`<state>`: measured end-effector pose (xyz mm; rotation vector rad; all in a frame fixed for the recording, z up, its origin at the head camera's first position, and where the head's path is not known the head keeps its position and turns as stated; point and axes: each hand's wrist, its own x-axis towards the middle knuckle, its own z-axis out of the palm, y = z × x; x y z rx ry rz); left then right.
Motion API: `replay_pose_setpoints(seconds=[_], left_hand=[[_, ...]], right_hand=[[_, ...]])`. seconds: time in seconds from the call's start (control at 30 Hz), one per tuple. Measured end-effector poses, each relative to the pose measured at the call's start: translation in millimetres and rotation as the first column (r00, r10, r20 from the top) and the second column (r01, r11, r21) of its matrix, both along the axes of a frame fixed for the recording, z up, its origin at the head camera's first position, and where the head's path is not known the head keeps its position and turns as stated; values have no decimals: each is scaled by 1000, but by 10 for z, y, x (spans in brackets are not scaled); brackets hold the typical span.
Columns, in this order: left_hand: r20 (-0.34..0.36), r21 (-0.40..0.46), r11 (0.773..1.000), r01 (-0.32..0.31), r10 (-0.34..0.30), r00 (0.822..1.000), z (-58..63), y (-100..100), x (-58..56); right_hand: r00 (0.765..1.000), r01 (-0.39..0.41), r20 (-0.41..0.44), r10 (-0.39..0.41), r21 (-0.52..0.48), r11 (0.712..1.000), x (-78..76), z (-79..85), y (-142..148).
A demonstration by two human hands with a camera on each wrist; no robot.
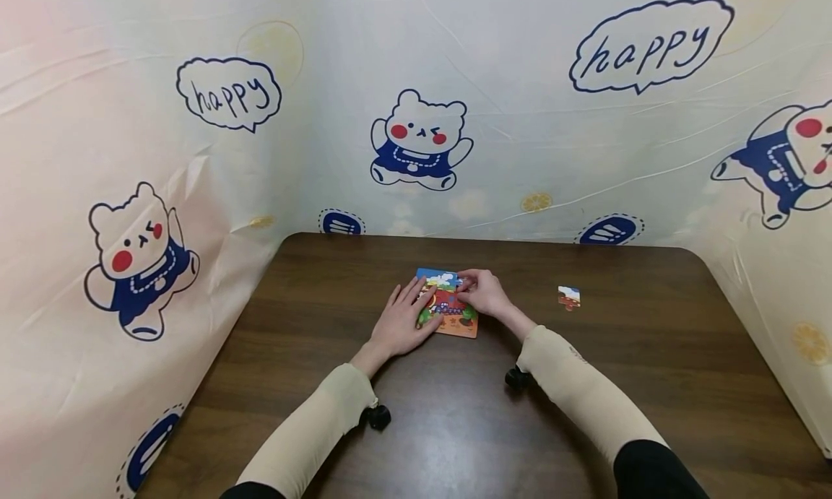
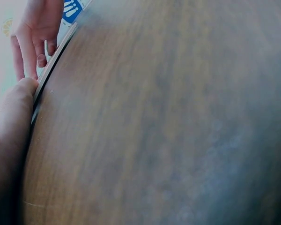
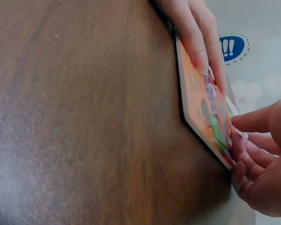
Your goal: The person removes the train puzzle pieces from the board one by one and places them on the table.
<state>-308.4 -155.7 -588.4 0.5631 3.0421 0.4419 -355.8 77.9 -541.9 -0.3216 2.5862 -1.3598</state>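
Note:
A small, colourful jigsaw puzzle [image 1: 458, 328] lies flat on the table, blue at its far edge and orange at its near edge. My left hand [image 1: 401, 321] rests on its left side, fingers stretched across the picture and the thumb along the lower part. At the upper right edge, my right hand [image 1: 487, 294] pinches a puzzle piece [image 1: 463, 283] between thumb and fingers, and most of that piece is covered. The right wrist view shows the right hand [image 3: 267, 161] at the puzzle's side [image 3: 194, 93], other fingers curled against the edge.
A loose puzzle piece [image 1: 568, 297], blue, white and red-brown, lies on the brown wooden table [image 1: 312, 326] to the right of the puzzle. Printed cloth [image 1: 533, 123] with bears hangs behind the table and along both sides.

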Motion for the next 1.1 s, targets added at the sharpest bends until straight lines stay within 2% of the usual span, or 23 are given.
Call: replay_pose_setpoints(seconds=[0.3, 0.53, 0.83, 1.1], left_hand=[[-7, 26, 1000, 4, -3, 1000, 0, -5, 7], [-20, 31, 999, 11, -11, 1000, -14, -10, 0], [5, 12, 1000, 4, -4, 1000, 3, 4, 5], [-14, 28, 1000, 10, -10, 1000, 2, -8, 10]], right_hand=[[991, 8, -132, -6, 17, 1000, 30, -78, -47], [977, 14, -215, 3, 79, 997, 31, -113, -59], [977, 35, -212, -31, 16, 999, 10, -144, -40], [982, 46, -182, -50, -27, 999, 6, -121, -55]])
